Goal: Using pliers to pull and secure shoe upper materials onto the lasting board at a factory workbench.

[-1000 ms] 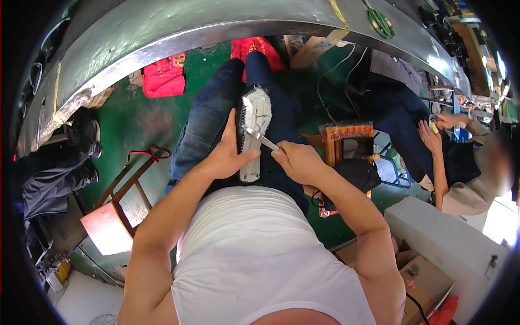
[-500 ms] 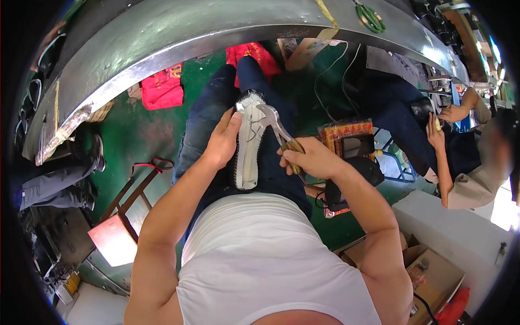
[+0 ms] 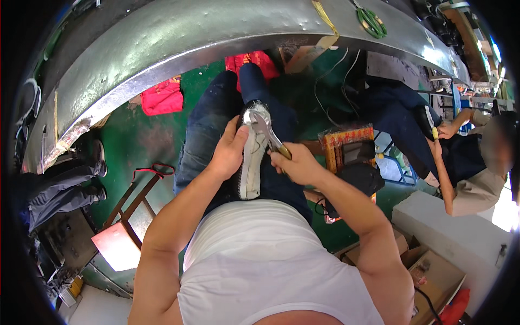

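Observation:
Across my thighs lies a shoe (image 3: 251,170), its pale underside up and its dark upper edge showing along the rim. My left hand (image 3: 228,150) grips it by the left side near the far end, thumb on the underside. A pair of pincers (image 3: 274,138) with a steel head and brass-coloured handles is in my right hand (image 3: 299,164), fingers wrapped around the handles. The pincer jaws rest at the shoe's far end. Whether they pinch any material is too small to tell.
Beyond my knees a metal-faced bench (image 3: 216,40) curves across, with a coil of green cord (image 3: 371,23) on it. A wooden stool (image 3: 122,238) stands left. A co-worker (image 3: 476,184) sits at the right. A cardboard box (image 3: 436,281) stands at lower right.
The pincers have moved left and farther over the shoe's far end, and my right hand has shifted with them. The shoe sits slightly nearer to me in the view.

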`<state>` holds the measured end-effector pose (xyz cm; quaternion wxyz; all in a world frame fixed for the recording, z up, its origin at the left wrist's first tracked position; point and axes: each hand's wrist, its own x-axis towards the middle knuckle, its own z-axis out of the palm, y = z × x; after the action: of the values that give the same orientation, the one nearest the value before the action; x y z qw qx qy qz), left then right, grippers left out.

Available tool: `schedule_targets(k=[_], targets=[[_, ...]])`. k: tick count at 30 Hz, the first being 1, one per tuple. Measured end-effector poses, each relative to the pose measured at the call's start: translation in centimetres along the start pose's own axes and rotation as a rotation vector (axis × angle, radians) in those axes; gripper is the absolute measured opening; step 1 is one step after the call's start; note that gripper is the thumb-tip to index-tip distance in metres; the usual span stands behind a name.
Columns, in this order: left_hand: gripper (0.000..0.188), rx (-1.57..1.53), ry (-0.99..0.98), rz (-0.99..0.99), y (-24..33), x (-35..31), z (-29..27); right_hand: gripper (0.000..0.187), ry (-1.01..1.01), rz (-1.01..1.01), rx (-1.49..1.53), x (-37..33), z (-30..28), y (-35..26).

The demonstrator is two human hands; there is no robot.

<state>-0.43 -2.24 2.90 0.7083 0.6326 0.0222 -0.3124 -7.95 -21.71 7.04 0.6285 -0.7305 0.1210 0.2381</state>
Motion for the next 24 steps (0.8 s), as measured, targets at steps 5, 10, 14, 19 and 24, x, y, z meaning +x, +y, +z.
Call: schedule_targets(k=[5,10,14,19,24], targets=[[0.054,-0.019,-0.06,-0.032,1.6,0.0,-0.2,0.032,-0.325,0.275,0.06,-0.1,-4.0,-2.8],[0.046,-0.043,-0.07,-0.077,1.4,0.1,0.3,0.029,-0.42,0.303,-0.339,1.1,-5.8,-7.2],[0.048,0.053,0.045,0.003,-0.3,0.0,0.6,0.022,-0.373,0.225,-0.34,1.1,-4.5,-5.4],[0.054,-0.039,0.173,-0.174,1.6,0.3,2.0,0.02,-0.026,0.106,-0.043,-1.0,0.3,-0.2],[0.054,-0.026,0.121,0.017,0.7,0.7,2.8,0.022,0.178,0.023,0.106,-2.4,3.9,3.5]])
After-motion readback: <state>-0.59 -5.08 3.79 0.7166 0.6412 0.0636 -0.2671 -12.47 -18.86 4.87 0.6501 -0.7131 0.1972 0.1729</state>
